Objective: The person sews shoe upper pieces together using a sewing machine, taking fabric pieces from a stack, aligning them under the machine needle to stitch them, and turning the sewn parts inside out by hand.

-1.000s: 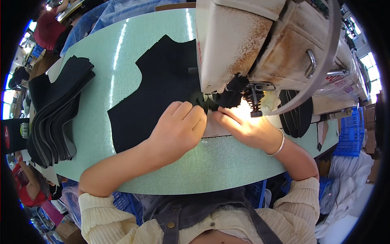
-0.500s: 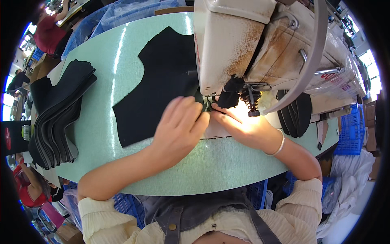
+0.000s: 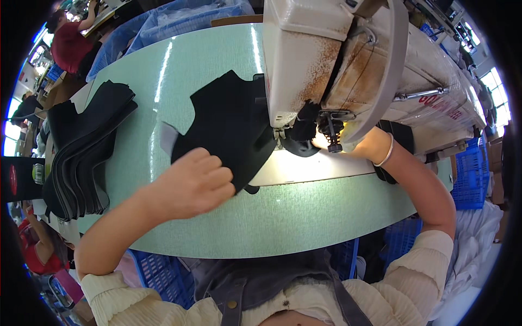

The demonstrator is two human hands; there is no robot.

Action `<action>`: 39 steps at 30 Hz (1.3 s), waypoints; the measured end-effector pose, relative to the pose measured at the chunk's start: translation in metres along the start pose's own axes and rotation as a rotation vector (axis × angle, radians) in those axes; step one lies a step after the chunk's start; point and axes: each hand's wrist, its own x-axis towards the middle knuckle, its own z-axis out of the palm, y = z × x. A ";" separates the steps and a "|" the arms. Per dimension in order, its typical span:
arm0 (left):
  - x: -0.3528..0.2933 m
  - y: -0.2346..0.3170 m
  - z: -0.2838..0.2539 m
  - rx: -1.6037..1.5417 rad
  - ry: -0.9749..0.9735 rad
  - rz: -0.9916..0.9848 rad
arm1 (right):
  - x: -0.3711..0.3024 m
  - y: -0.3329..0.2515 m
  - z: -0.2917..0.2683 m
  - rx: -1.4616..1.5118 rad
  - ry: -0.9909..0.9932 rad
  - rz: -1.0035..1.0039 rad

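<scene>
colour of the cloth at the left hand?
Cloth: black, with light grey showing at its left edge. Best in the head view.

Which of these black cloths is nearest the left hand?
The middle piece, beside the machine: the left hand is at its lower edge; the left stack and right stack lie farther off.

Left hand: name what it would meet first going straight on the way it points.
The left hand would cross the black fabric, then probably meet the sewing machine head first; depth is unclear.
</scene>
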 end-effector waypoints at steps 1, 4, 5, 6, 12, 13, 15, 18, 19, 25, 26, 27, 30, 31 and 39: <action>0.005 0.003 -0.001 -0.022 -0.035 -0.032 | 0.000 0.000 -0.002 -0.204 -0.035 -0.120; 0.015 0.014 0.001 0.097 -0.120 -0.099 | 0.000 0.000 -0.014 -0.404 -0.085 -0.391; 0.017 0.015 0.002 0.257 -0.067 -0.071 | 0.001 0.000 -0.015 -0.467 -0.065 -0.487; 0.018 0.017 0.002 0.397 -0.026 -0.040 | 0.000 -0.002 -0.020 -0.669 -0.091 -0.597; 0.035 0.027 0.014 0.462 0.021 -0.121 | 0.005 -0.017 -0.009 -0.852 0.083 -0.649; 0.039 0.025 0.018 0.367 0.049 -0.171 | 0.005 -0.022 -0.008 -0.612 0.103 -0.510; 0.046 0.024 0.027 0.280 0.101 -0.268 | 0.007 -0.033 -0.002 -0.472 0.174 -0.364; 0.053 0.027 0.036 0.170 0.065 -0.384 | 0.006 -0.049 -0.004 -0.363 0.069 -0.231; 0.053 0.027 0.038 0.193 0.070 -0.385 | 0.004 -0.054 -0.005 -0.360 0.028 -0.190; 0.055 0.031 0.046 0.323 0.102 -0.323 | -0.003 -0.074 0.001 -0.363 -0.019 0.025; 0.053 0.031 0.046 0.257 0.084 -0.338 | -0.003 -0.076 0.003 -0.335 0.003 0.042; 0.052 0.030 0.046 0.193 0.065 -0.352 | -0.004 -0.076 0.005 -0.310 0.013 0.057; 0.053 0.034 0.053 0.237 0.133 -0.356 | -0.006 -0.074 0.009 -0.263 -0.006 0.083; 0.053 0.034 0.056 0.245 0.157 -0.378 | -0.006 -0.073 0.011 -0.281 0.001 0.073; 0.060 0.031 0.068 0.250 0.266 -0.414 | 0.003 -0.075 0.035 -0.238 0.181 0.091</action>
